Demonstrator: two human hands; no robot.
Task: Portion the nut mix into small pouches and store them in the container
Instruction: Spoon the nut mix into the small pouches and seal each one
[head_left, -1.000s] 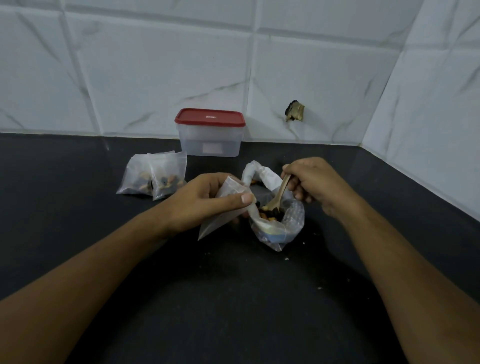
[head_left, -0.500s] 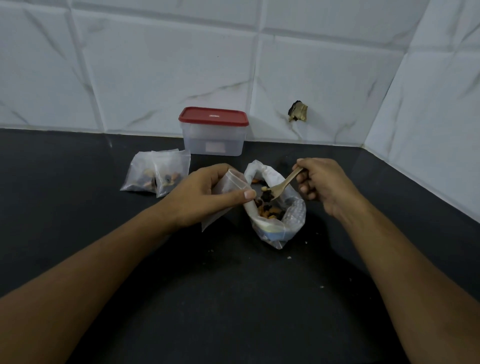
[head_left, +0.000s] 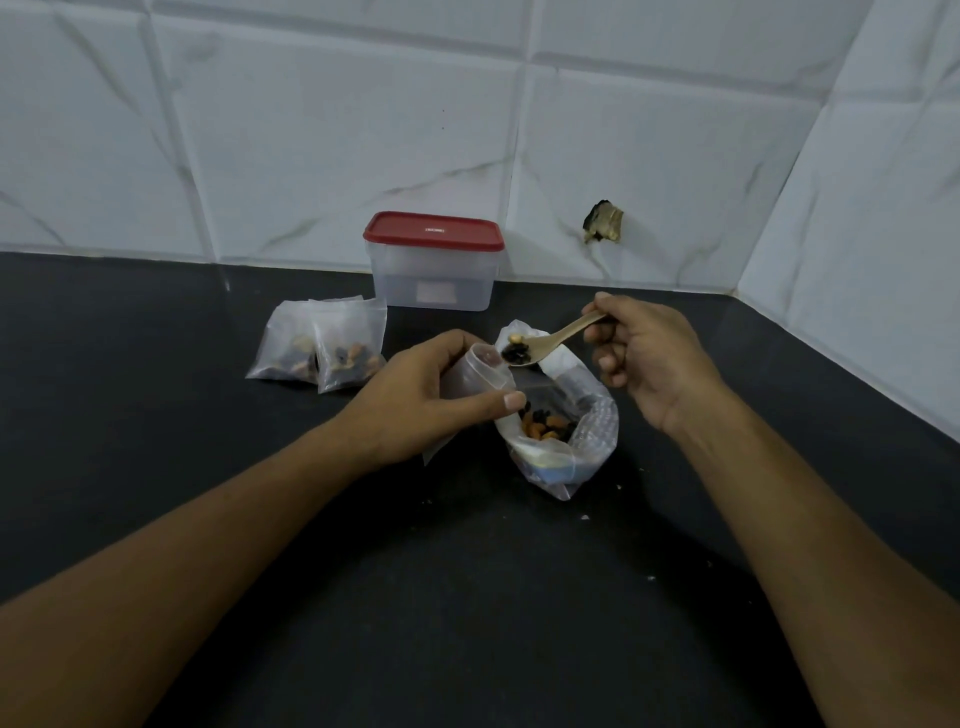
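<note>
My left hand (head_left: 428, 392) grips a small clear pouch (head_left: 480, 371) with its mouth held open toward the right. My right hand (head_left: 649, 361) pinches a wooden spoon (head_left: 553, 340) whose bowl, loaded with nuts and raisins, hovers right at the pouch mouth. Below them a large open plastic bag of nut mix (head_left: 563, 431) sits on the black counter (head_left: 467, 597). Two filled pouches (head_left: 322, 348) lie to the left. A clear container with a red lid (head_left: 434, 260), closed, stands at the back against the wall.
White tiled walls meet in a corner at the right. A dark broken spot (head_left: 602, 222) marks the back wall. Small crumbs (head_left: 584, 517) lie scattered on the counter near the big bag.
The spoon rose out of the big bag with a load of nut mix and moved up and left to the open pouch mouth. My left hand lifted the pouch slightly.
</note>
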